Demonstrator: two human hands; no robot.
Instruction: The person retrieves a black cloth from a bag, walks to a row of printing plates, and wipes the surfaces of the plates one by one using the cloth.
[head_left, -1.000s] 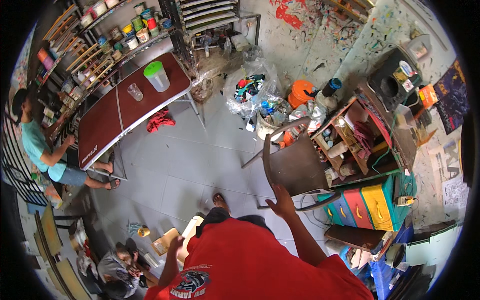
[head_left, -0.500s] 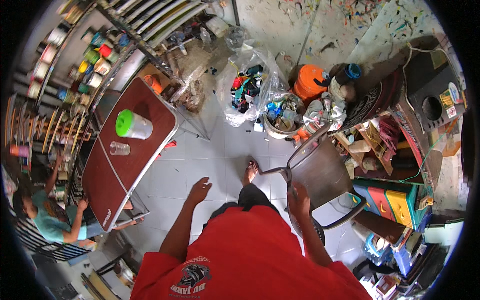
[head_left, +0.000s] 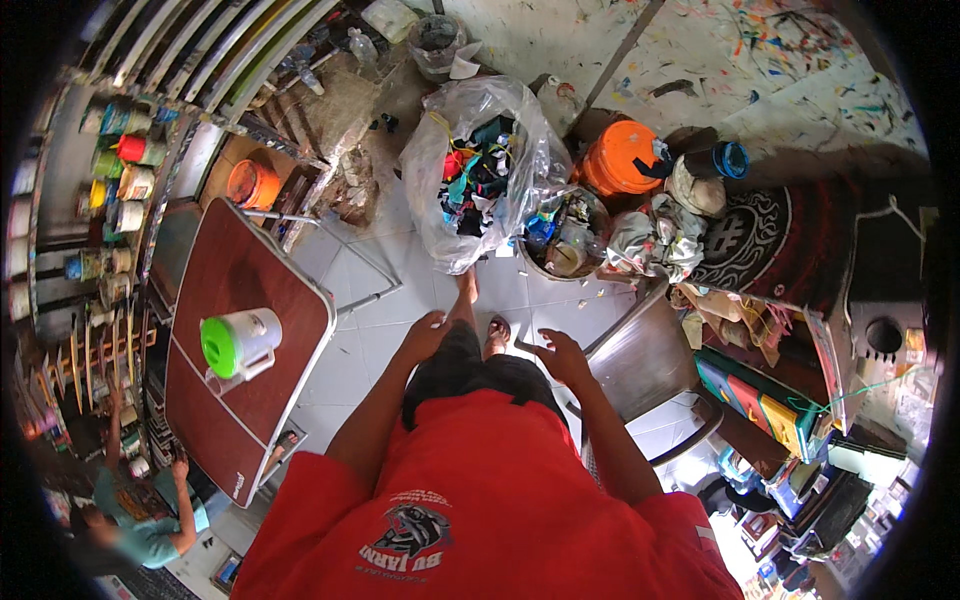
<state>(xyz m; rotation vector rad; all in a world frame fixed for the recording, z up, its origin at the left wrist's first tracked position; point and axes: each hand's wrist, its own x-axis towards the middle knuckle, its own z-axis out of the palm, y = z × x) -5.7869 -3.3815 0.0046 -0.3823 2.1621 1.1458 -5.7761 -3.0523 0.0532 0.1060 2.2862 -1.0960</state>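
Note:
My left hand [head_left: 425,336] hangs in the air in front of my left leg, fingers loosely apart with nothing in them. Out to the right, my right hand [head_left: 563,358] is also bare, its fingers spread near the backrest of a brown chair [head_left: 650,365]. A large clear plastic bag [head_left: 420,205] filled with coloured scraps sits on the floor ahead, by my forward foot. On the dark red folding table [head_left: 235,270] to my left stands a white pitcher [head_left: 262,330] with a green lid; the clear cup behind it is mostly hidden.
An orange bucket [head_left: 612,160] and a tub of rubbish [head_left: 590,225] stand beyond the bag, against the paint-spattered wall. Shelves of paint cans [head_left: 130,180] line the far left. A person in a teal shirt [head_left: 155,520] sits beyond the table. Coloured drawers [head_left: 750,400] are at right.
I have stepped forward toward the plastic bag. My right hand has come away from the chair, which now lies farther to my right side. The pitcher now overlaps the cup in view.

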